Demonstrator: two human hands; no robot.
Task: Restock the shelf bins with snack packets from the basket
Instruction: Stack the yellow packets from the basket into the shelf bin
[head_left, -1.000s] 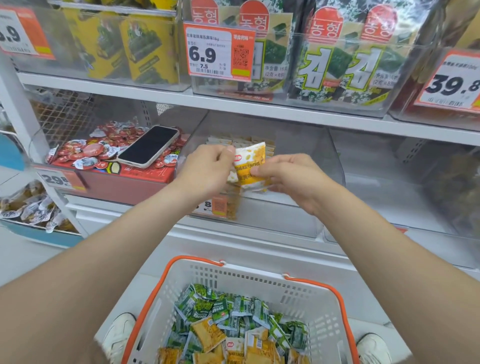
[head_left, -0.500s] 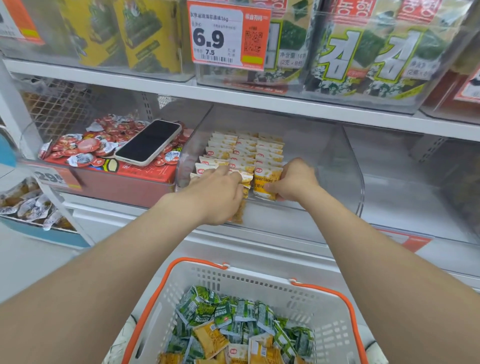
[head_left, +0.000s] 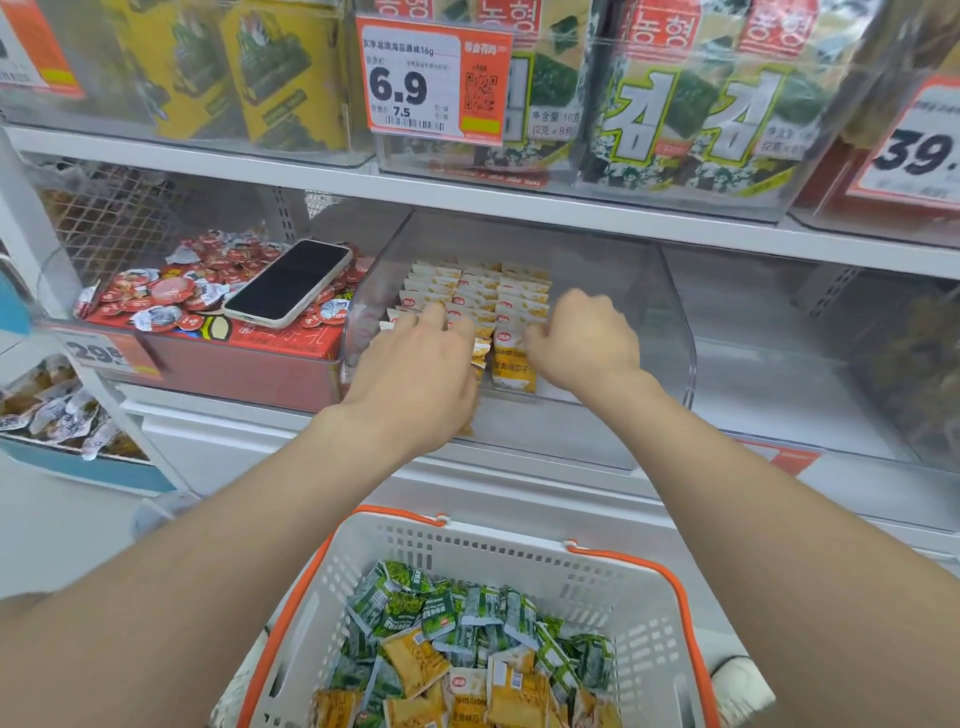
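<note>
A dark-screened phone (head_left: 291, 280) in a pale case lies face up on a heap of small red-lidded cups (head_left: 171, 291), near the heap's right edge. On the upper shelf (head_left: 519, 205), green seaweed packs (head_left: 691, 114) stand to the right of yellow boxes (head_left: 280, 78). An orange price tag (head_left: 434, 85) reading 6.9 hangs at the front, between them.

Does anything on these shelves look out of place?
Yes: a phone lies screen-up on the red snack cups at the left. It looks like a personal item, not stock.
</note>
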